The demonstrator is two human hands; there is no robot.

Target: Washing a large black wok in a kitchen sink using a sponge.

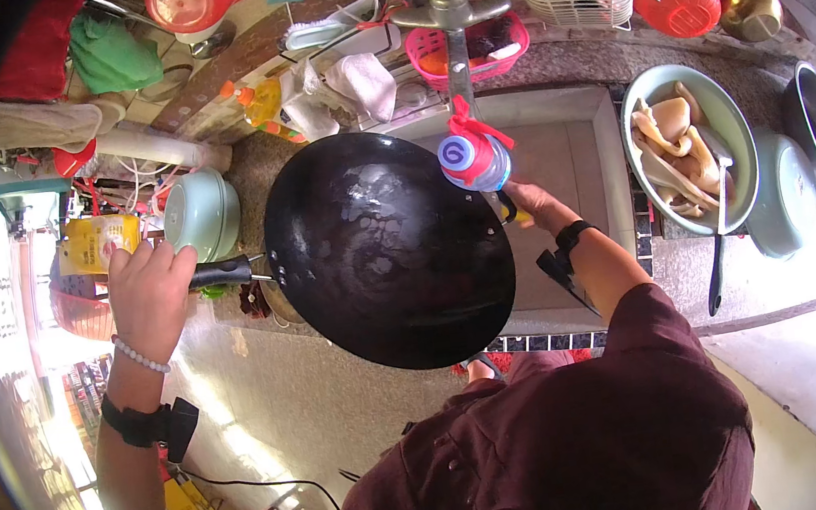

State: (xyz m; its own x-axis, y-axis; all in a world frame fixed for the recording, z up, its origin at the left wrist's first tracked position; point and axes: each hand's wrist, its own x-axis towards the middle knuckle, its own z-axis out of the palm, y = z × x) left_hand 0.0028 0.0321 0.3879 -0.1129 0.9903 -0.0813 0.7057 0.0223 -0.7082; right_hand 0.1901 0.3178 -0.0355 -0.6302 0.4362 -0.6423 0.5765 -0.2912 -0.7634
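Note:
A large black wok (386, 257) is held tilted over the left side of the sink (600, 188), its dark face shiny with wet patches. My left hand (151, 288) is closed around its long black handle (227, 272). On the far side my right hand (536, 204) grips at the small loop handle (507, 207); its fingertips are partly hidden. A bit of something yellow shows beside that hand. Just above it, a plastic bottle piece (477, 164) tied with red cloth hangs at the end of the metal faucet (457, 60).
Right of the sink, a pale green basin (745, 164) holds pieces of pale meat and a knife (723, 196). Left stand pale green bowls (201, 214) and a yellow packet (101, 243). Behind are a pink basket (422, 45), an orange-capped bottle (261, 102) and a utensil rack (575, 2).

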